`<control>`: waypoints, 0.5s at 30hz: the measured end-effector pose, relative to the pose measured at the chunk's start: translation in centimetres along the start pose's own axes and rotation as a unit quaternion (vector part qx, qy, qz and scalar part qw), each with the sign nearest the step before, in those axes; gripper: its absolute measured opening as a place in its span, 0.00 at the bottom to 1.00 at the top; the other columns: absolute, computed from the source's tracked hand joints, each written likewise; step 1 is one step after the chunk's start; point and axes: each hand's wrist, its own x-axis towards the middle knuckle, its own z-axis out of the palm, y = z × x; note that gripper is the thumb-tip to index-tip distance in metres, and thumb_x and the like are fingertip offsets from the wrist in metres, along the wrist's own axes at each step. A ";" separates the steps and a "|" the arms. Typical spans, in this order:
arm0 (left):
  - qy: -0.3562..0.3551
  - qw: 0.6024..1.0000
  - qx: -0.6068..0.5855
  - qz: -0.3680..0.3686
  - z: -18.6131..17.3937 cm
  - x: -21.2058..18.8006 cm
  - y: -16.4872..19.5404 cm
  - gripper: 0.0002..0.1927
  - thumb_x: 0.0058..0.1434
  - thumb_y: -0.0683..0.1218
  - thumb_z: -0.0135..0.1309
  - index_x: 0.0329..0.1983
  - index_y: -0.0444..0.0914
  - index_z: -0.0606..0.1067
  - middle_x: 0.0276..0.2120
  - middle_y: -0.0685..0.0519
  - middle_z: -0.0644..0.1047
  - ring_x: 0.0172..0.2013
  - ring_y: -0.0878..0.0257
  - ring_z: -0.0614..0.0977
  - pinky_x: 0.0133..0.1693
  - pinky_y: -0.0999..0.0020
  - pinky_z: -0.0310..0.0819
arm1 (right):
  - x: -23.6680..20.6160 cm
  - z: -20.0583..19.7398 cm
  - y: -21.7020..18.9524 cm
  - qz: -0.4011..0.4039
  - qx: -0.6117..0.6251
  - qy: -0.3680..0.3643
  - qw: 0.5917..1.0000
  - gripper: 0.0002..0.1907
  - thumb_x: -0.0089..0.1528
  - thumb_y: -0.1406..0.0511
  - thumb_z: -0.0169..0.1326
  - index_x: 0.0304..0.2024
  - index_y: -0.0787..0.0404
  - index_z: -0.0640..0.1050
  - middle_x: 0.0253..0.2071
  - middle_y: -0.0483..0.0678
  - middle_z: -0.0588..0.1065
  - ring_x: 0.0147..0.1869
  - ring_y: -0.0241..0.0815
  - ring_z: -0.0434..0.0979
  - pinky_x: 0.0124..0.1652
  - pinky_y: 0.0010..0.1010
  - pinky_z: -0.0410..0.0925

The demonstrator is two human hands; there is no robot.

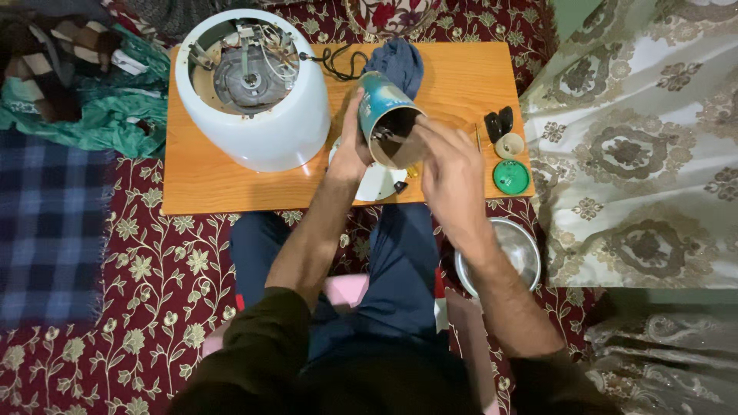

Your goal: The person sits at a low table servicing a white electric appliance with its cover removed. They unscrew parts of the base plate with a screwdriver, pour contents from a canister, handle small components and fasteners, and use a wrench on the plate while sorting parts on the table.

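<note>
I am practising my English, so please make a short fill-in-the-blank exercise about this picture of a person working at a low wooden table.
1. The left hand holds a tilted teal ____ with its open end toward the camera.
2. The right hand is at the open mouth of the can, and the round green lid lies on the ____.
3. The white appliance housing lies on the wooden table to the ____ of both hands.

Missing words: can; table; left
</note>
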 end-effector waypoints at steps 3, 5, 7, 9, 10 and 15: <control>-0.018 0.999 -0.031 -0.008 -0.2 -0.3 0.2 0.37 0.60 0.67 0.53 0.63 0.37 0.71 0.55 0.41 0.78 0.53 0.48 0.81 0.57 0.47 0.77 | 1.2 1.4 1.7 0.007 0.026 -0.054 0.998 0.22 0.59 0.78 0.49 0.55 0.69 0.77 0.58 0.60 0.76 0.62 0.58 0.77 0.61 0.41 0.70; 0.006 1.000 -0.009 0.009 0.0 -0.1 0.1 0.37 0.61 0.67 0.54 0.63 0.37 0.71 0.54 0.41 0.78 0.53 0.47 0.81 0.57 0.47 0.76 | 1.4 2.7 3.4 -0.105 -0.010 -0.056 0.993 0.27 0.51 0.78 0.51 0.55 0.73 0.75 0.57 0.66 0.75 0.64 0.65 0.73 0.62 0.49 0.66; 0.037 0.999 -0.007 0.013 0.2 0.1 -0.3 0.36 0.61 0.65 0.55 0.63 0.37 0.71 0.54 0.42 0.78 0.53 0.47 0.81 0.57 0.47 0.76 | 2.6 5.9 5.1 0.021 -0.030 -0.180 0.983 0.21 0.59 0.75 0.49 0.56 0.69 0.76 0.57 0.65 0.75 0.64 0.62 0.73 0.60 0.48 0.67; 0.072 0.997 -0.021 0.002 0.7 0.5 -0.7 0.35 0.60 0.64 0.56 0.62 0.37 0.71 0.55 0.42 0.78 0.53 0.47 0.81 0.57 0.47 0.75 | 5.0 9.3 7.4 0.110 -0.057 -0.265 0.956 0.18 0.64 0.70 0.48 0.57 0.64 0.76 0.58 0.63 0.74 0.64 0.60 0.72 0.60 0.46 0.66; 0.068 0.997 -0.029 0.000 0.9 0.6 -0.9 0.35 0.59 0.64 0.57 0.62 0.37 0.72 0.54 0.42 0.78 0.53 0.46 0.80 0.58 0.46 0.75 | 6.1 10.9 8.5 0.132 -0.070 -0.285 0.947 0.18 0.64 0.70 0.48 0.57 0.64 0.76 0.58 0.63 0.74 0.64 0.59 0.72 0.59 0.46 0.66; 0.061 0.995 -0.068 0.027 1.3 0.5 -1.9 0.35 0.58 0.63 0.62 0.61 0.37 0.71 0.55 0.44 0.77 0.54 0.47 0.79 0.60 0.46 0.74 | 6.2 14.8 12.6 0.167 -0.055 -0.288 0.941 0.18 0.64 0.70 0.49 0.56 0.65 0.76 0.55 0.62 0.75 0.60 0.57 0.72 0.55 0.44 0.65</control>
